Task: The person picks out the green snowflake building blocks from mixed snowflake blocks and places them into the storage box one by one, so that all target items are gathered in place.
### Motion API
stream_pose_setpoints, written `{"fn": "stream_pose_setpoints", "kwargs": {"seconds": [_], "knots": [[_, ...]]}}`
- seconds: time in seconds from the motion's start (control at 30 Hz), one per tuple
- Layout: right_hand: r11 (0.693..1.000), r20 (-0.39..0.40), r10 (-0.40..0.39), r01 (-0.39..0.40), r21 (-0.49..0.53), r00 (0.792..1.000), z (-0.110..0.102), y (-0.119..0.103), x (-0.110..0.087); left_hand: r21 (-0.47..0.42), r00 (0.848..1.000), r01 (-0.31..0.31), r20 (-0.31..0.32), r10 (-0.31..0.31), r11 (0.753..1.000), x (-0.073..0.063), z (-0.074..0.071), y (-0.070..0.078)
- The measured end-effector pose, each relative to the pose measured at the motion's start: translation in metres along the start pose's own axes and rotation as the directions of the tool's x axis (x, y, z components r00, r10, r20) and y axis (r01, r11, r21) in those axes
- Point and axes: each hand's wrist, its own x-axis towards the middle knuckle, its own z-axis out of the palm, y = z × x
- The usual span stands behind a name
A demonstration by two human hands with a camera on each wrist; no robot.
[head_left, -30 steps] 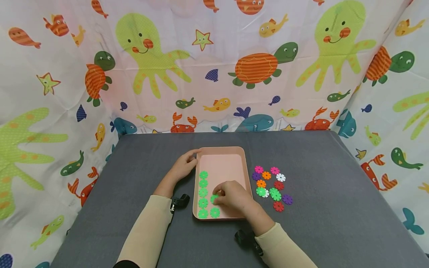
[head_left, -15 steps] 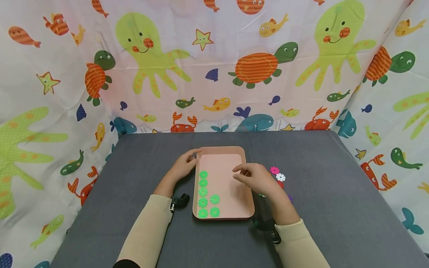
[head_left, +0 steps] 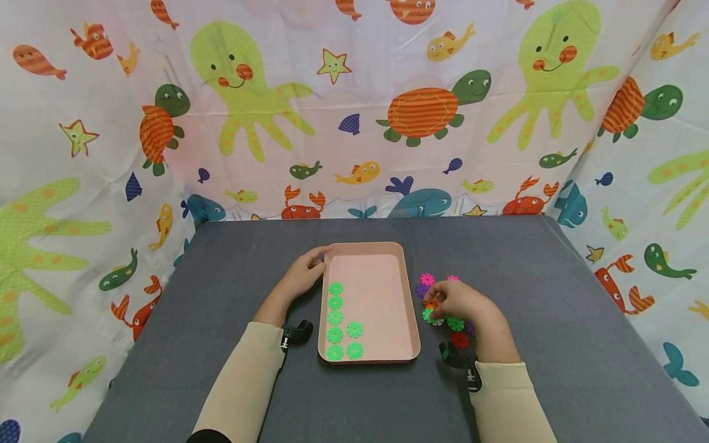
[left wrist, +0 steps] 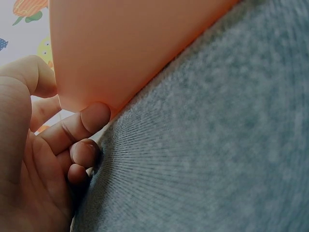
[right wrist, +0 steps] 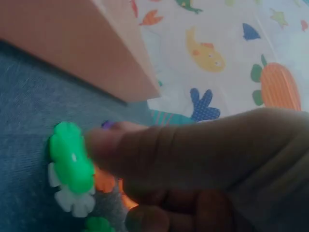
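My left hand (head_left: 301,274) holds the far left corner of a pale pink tray (head_left: 368,271), its fingers bent against the rim and outer wall (left wrist: 125,53). Inside the tray, small green notched discs (head_left: 335,318) form a column along the left side, and two more lie beside the lower ones. My right hand (head_left: 462,304) is over a loose group of coloured discs right of the tray, thumb and forefinger parted. In the right wrist view, the thumb tip is right at the edge of a green disc (right wrist: 72,157), which overlaps a white disc (right wrist: 76,203).
Pink (head_left: 426,279), purple (head_left: 422,290), orange and red discs (head_left: 460,340) lie around my right hand, some partly hidden by it. Grey cloth (head_left: 249,246) covers the table. A curtain (head_left: 360,80) printed with sea animals stands behind and at both sides.
My right hand has let go of a green disc in the tray's second column and moved right to the loose discs. My left hand has stayed at the tray.
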Motion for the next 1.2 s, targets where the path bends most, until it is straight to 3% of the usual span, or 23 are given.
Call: {"fn": "stream_pose_setpoints", "kwargs": {"seconds": [0.1, 0.33, 0.6, 0.73, 0.9, 1.13, 1.2], "knots": [[0.999, 0.025, 0.035, -0.034, -0.020, 0.999, 0.003, 0.002, 0.000, 0.001, 1.000, 0.000, -0.003, 0.000, 1.000, 0.000, 0.000, 0.000], [0.997, -0.008, 0.064, -0.065, -0.044, 0.998, 0.006, 0.002, 0.001, 0.005, 1.000, -0.012, -0.002, 0.012, 1.000, 0.001, 0.001, 0.000], [0.995, -0.016, -0.069, 0.070, 0.068, 0.997, -0.005, 0.005, -0.001, -0.013, 1.000, -0.003, -0.003, 0.003, 1.000, 0.000, 0.001, -0.001], [0.972, -0.068, -0.141, 0.151, 0.181, 0.988, -0.009, -0.006, -0.005, -0.018, 1.000, -0.001, -0.007, 0.000, 1.000, 0.000, 0.001, -0.001], [0.940, -0.140, -0.206, 0.235, 0.247, 0.969, -0.002, -0.028, -0.004, -0.014, 1.000, -0.002, -0.009, 0.002, 1.000, -0.001, 0.000, 0.000], [0.867, -0.195, -0.255, 0.314, 0.388, 0.947, 0.030, -0.061, 0.006, -0.014, 1.000, -0.010, -0.008, 0.010, 1.000, 0.000, 0.001, 0.001], [0.862, -0.188, -0.259, 0.315, 0.397, 0.947, 0.043, -0.067, 0.012, -0.012, 1.000, -0.013, -0.009, 0.013, 1.000, 0.001, 0.001, 0.001]]}}
